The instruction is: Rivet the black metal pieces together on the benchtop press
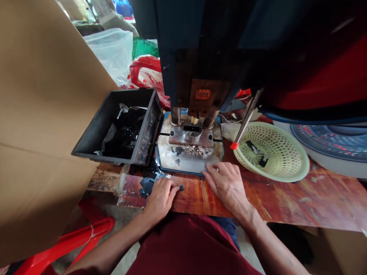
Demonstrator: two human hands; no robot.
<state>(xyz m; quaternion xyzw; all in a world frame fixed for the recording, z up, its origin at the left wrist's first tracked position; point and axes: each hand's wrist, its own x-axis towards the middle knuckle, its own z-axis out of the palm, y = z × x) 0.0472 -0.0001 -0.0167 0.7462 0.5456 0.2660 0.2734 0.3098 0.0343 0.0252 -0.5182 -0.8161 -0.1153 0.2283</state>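
While the left hand (160, 196) pinches a small black part (181, 187), the right hand (226, 183) rests with fingers loose on a worn red tabletop (301, 198) before a press (200, 76), between bin (94, 133) and basket (286, 168).

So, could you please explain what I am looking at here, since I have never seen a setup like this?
This is one picture from a camera worn on a person's head, looking down at their own two bare hands at a wooden workbench. Ahead stands a dark blue press machine over a metal die plate. The left hand rests on a pile of small dark flat parts at the bench edge, fingers curled around one. The right hand lies flat, its fingers touching the plate's front edge. To the left sits a black bin of dark parts; to the right, a pale green perforated basket holding a few pieces.
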